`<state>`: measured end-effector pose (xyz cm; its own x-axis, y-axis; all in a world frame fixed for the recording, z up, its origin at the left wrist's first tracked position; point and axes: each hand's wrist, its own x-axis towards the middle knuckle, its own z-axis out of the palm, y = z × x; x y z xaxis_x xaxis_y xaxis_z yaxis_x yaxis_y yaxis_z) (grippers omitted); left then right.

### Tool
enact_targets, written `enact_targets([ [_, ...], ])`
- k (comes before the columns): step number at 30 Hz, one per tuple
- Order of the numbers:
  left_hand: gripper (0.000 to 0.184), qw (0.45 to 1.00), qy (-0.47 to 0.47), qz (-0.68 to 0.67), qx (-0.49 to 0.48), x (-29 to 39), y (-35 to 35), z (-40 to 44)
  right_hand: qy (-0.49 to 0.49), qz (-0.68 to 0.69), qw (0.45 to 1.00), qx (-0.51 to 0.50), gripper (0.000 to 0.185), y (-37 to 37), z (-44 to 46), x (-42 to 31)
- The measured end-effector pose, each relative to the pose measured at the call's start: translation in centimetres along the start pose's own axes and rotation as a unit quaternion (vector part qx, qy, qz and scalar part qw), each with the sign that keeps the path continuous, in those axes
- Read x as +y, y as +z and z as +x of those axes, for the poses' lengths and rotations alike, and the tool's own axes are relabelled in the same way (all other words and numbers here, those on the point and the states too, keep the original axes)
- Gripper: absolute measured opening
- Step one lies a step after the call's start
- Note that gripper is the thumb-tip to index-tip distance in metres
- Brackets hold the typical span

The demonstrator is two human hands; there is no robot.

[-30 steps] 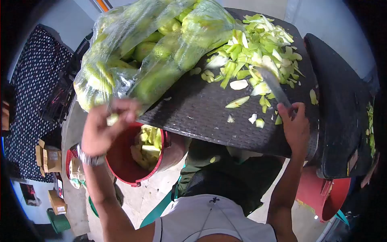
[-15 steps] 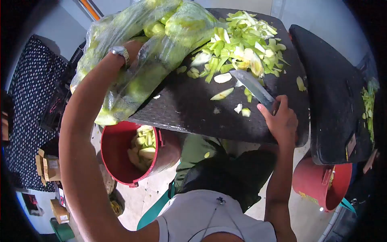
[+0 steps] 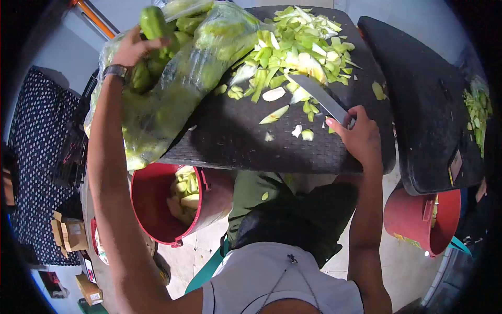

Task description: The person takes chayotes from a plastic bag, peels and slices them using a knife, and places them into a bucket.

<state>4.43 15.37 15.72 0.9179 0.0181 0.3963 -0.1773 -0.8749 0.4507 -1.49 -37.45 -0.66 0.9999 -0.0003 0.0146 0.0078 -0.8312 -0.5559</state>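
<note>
My left hand (image 3: 135,51) is closed on a green chayote (image 3: 152,23), held up at the mouth of a clear plastic bag (image 3: 191,78). More green chayotes (image 3: 140,77) show inside the bag, which lies over the table's left side. In my right hand (image 3: 361,137) is a knife (image 3: 321,98), its handle in my fist. The blade points up and left, its tip at the edge of a heap of green and white peelings (image 3: 298,49). Several loose scraps (image 3: 274,94) lie just left of the blade.
The dark woven-top table (image 3: 235,141) spans the front. Below its left side a red bucket (image 3: 157,209) holds pale cut pieces (image 3: 185,191). At right stand a second dark table (image 3: 418,104) with peelings (image 3: 477,118) and another red bucket (image 3: 410,217). Cardboard boxes (image 3: 70,233) sit at left.
My left hand has come out of the bag, up and left, with a chayote in it. The bag's opening now shows more chayotes. My right hand still holds the knife; the whole view has shifted slightly.
</note>
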Motion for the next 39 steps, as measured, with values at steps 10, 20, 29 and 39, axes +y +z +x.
enact_targets([
  [10, 0.056, 0.494, -0.061, -0.864, -0.075, 13.0, 11.9, -7.3, -0.036, 0.242, 0.966, 0.08, 0.059, -0.1, 2.4, -1.4],
  [20, 0.067, 0.956, 0.08, -0.239, -0.149, 17.5, 19.6, -11.7, -0.335, 0.13, 0.933, -0.001, 0.109, -2.7, -1.6, -7.0],
  [29, 0.074, 0.963, 0.151, -0.159, -0.158, 18.4, 19.5, -13.6, -0.381, 0.143, 0.913, 0.025, 0.08, -0.2, 0.2, -6.6],
  [39, 0.045, 0.733, -0.214, -0.644, -0.041, 17.9, 21.9, -12.3, 0.002, 0.254, 0.956, -0.146, 0.058, 0.8, 8.6, -7.6],
])
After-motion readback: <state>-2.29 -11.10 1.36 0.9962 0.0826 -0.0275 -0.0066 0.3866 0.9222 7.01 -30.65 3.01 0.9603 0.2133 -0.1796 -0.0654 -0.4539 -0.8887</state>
